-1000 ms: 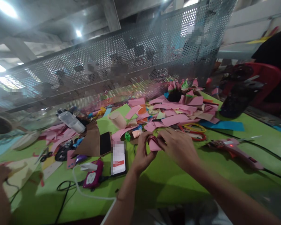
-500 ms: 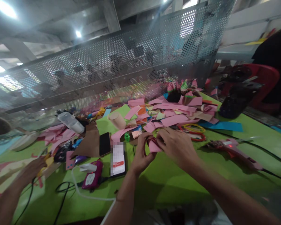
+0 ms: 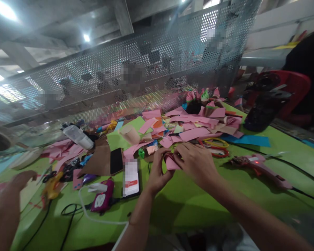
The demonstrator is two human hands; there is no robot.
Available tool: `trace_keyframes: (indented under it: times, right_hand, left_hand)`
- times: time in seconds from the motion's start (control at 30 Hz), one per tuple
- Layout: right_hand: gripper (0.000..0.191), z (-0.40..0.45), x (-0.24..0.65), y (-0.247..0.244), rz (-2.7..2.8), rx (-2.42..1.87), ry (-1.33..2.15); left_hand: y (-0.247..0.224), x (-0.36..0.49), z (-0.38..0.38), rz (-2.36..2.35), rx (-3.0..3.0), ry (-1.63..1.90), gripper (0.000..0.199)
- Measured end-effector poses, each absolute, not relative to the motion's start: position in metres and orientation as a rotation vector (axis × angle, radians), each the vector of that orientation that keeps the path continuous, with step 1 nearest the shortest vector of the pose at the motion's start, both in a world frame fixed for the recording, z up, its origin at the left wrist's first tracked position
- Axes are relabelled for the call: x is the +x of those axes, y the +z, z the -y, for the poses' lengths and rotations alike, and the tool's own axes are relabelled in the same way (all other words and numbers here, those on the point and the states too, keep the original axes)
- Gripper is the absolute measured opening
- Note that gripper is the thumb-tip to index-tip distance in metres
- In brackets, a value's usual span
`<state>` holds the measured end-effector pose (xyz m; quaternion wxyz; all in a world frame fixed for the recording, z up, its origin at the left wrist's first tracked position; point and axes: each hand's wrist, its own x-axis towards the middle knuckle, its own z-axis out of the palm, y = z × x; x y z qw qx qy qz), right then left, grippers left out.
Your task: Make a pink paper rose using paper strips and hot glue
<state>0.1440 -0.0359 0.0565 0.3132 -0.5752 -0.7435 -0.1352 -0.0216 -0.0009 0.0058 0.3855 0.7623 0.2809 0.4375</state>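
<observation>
A small pink rolled strip of paper (image 3: 172,165) is held between my two hands, just above the green table. My left hand (image 3: 157,174) grips it from the left, thumb below and fingers curled over the top. From the right, my right hand (image 3: 196,161) closes its bent fingers on the roll's upper edge; the fingertips are partly hidden. A dark round opening shows at the top of the roll. To the right lies a pink glue gun (image 3: 269,170) with a small red light lit.
Pink paper strips (image 3: 196,134) pile up behind my hands, near scissors with yellow and red handles (image 3: 216,143). Two phones, one a dark phone (image 3: 116,161), and a purple power bank (image 3: 103,197) lie left. A co-worker's hand (image 3: 22,179) is beside a yellow glue gun (image 3: 52,184). A dark bottle (image 3: 264,104) stands right.
The co-worker's hand has let go of the yellow glue gun and moved left. My own hands and the pink roll have hardly moved.
</observation>
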Motion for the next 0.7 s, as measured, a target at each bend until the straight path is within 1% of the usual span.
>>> trace_keyframes:
  times: [0.37, 0.57, 0.7]
  right_hand:
    - [0.015, 0.035, 0.146, 0.058, 2.007, -1.466, -0.354]
    - [0.007, 0.033, 0.151, 0.055, 1.919, -1.4, -0.274]
    - [0.011, 0.035, 0.155, 0.053, 1.856, -1.328, -0.211]
  left_hand:
    - [0.006, -0.019, 0.002, -0.713, 1.821, 1.111, 0.045]
    - [0.006, -0.015, 0.003, -0.717, 1.497, 1.108, 0.047]
    - [0.003, -0.015, 0.0, -0.739, 1.39, 1.157, 0.044]
